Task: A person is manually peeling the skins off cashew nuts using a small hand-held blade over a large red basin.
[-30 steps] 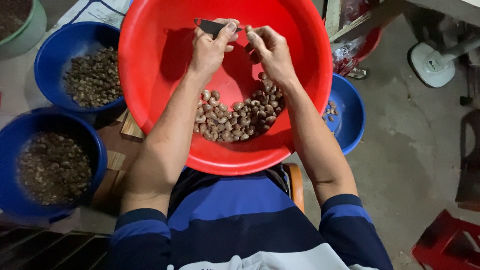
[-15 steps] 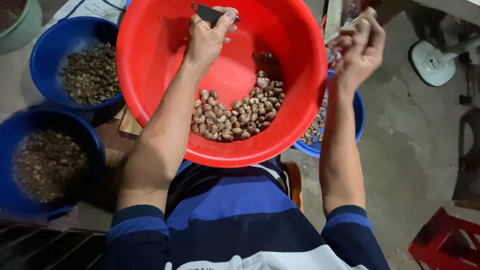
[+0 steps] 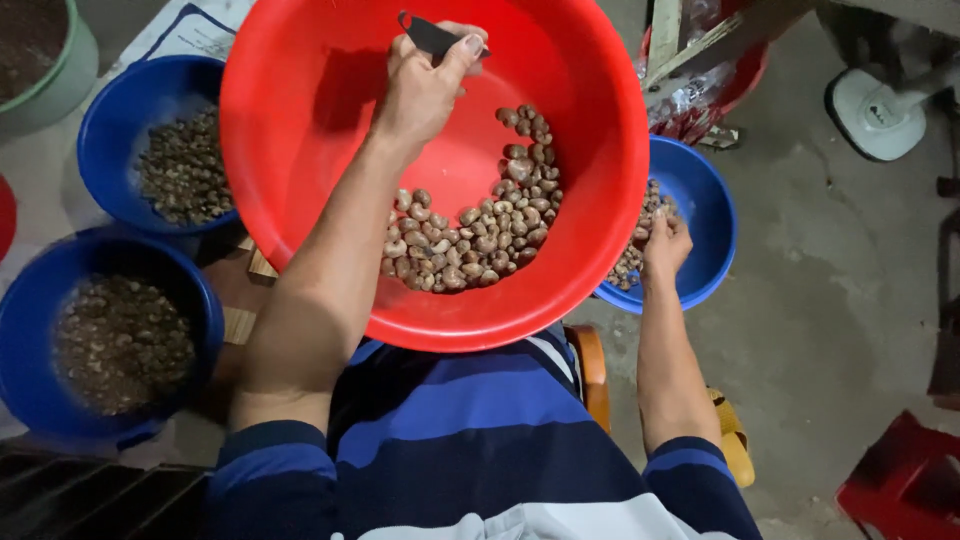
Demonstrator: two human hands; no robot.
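A big red basin rests on my lap with a heap of brown nuts in its lower right. My left hand hovers over the basin's far side, closed on a small dark blade tool. My right hand has dropped over the basin's right rim into a small blue bowl, where it rests on the nuts there. Whether its fingers hold a nut is hidden.
Two blue bowls of dark shell bits stand at left, one far and one near. A green tub sits in the top left corner. A white fan base and red stool stand on the concrete floor at right.
My right hand left the tool, swung out over the right rim, then dropped into the small blue bowl. My left hand kept the blade tool over the basin.
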